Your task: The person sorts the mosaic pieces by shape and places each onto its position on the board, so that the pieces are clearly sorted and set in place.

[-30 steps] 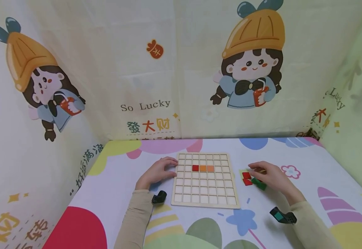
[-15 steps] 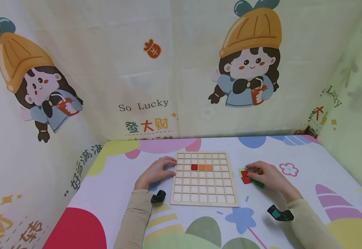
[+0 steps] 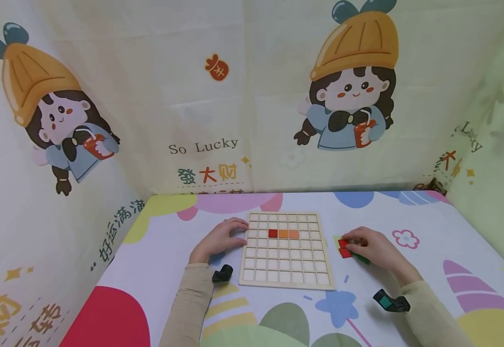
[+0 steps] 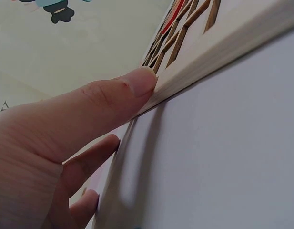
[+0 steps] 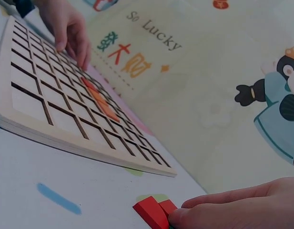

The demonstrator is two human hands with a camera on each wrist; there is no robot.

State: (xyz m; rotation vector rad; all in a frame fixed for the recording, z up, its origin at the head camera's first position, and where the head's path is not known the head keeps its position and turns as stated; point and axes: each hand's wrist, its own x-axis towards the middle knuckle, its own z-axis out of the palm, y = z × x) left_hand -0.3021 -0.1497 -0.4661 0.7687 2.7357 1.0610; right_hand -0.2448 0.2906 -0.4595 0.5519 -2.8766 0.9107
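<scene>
A square wooden grid board (image 3: 286, 284) lies in the middle of the table. One row holds a red tile (image 3: 272, 233), an orange tile (image 3: 283, 233) and a lighter orange tile (image 3: 294, 234) side by side. My left hand (image 3: 220, 239) touches the board's left side; the thumb (image 4: 137, 86) lies against its edge, fingers relaxed. Right of the board, my right hand (image 3: 374, 246) is over a small group of loose tiles. Its thumb and fingers meet at the loose red tiles (image 5: 151, 212); whether they pinch one is hidden. A green tile (image 3: 362, 258) shows partly beneath it.
A patterned cloth (image 3: 169, 241) covers the table. Printed fabric walls (image 3: 269, 106) stand behind it and at both sides. Each wrist carries a small black camera, such as the right wrist camera (image 3: 391, 301).
My right hand has lowered slightly over the loose tiles, and its fingers have drawn closer to the red ones, covering more of the green. The left hand keeps its place on the board.
</scene>
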